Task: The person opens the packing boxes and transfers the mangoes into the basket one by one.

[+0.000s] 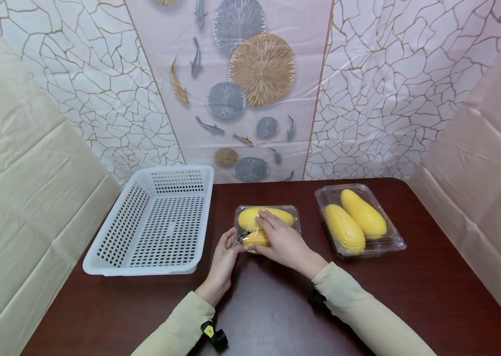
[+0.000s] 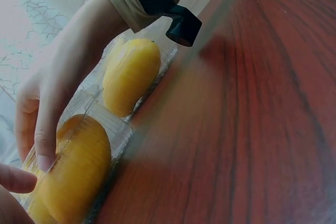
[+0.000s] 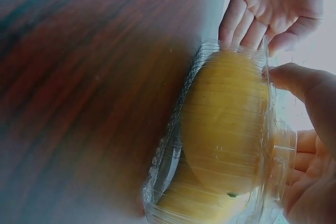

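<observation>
Plastic box (image 1: pixel 297 223), clear and holding two yellow fruits (image 1: pixel 248 218), sat at the center of the head view on a dark red-brown table (image 1: pixel 250 316), with a person's two hands upon it. At the box's lower-left corner, the left hand (image 1: pixel 222 263) rested its extended fingers against the side, its thumb near the front rim. From the lower right, the right hand (image 1: pixel 288 245) lay across the top, fingers stretched out over the lid and thumb toward the front edge. In the right wrist view, the box's ridged wall stood right of center, the left fingers meeting its end at the upper right.

Pale sleeves (image 1: pixel 366 306) covered both forearms in the lower part of the frame, with a black strap (image 1: pixel 220 341) at the left wrist, marked by a yellow patch (image 1: pixel 208 330).

Right of center, well apart from the hands, a second box (image 1: pixel 396 241) held two more yellow fruits (image 1: pixel 363 214), lying side by side at a slant. At center left stood a white basket (image 1: pixel 141 271), its walls and bottom pierced with holes.

Behind the table, a patterned backdrop (image 1: pixel 259 126) showed round discs (image 1: pixel 262 69) and fish (image 1: pixel 179 84) at the upper center, flanked by beige cloth (image 1: pixel 23 207) along the left and right edges.
</observation>
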`<state>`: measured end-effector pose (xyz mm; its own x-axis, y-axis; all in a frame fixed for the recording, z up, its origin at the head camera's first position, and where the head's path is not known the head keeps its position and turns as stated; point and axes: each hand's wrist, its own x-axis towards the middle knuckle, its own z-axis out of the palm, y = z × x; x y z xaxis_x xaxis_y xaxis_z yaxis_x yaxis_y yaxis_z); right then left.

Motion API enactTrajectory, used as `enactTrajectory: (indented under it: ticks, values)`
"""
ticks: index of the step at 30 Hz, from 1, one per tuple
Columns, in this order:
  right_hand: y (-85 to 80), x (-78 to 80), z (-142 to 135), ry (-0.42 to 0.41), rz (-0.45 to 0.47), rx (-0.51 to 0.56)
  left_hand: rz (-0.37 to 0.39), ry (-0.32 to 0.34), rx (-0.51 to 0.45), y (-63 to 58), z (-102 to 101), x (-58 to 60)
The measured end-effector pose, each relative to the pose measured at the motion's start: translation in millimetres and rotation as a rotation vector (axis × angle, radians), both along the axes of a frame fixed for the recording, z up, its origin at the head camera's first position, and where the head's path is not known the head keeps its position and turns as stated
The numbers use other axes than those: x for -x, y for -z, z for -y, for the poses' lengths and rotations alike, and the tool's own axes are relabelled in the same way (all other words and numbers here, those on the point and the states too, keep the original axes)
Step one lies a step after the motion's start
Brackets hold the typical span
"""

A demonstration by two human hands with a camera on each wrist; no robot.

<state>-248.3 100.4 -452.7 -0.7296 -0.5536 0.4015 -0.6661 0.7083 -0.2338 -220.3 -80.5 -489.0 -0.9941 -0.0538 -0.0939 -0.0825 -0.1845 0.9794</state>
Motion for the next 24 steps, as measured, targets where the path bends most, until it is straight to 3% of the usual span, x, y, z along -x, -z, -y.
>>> enactTrajectory:
  ticks: [24]
  values:
    - [-4.2,-1.0,1.3,0.019,0.013,-0.029,0.001,-0.02,0.034,3.2,-3.2,0.1]
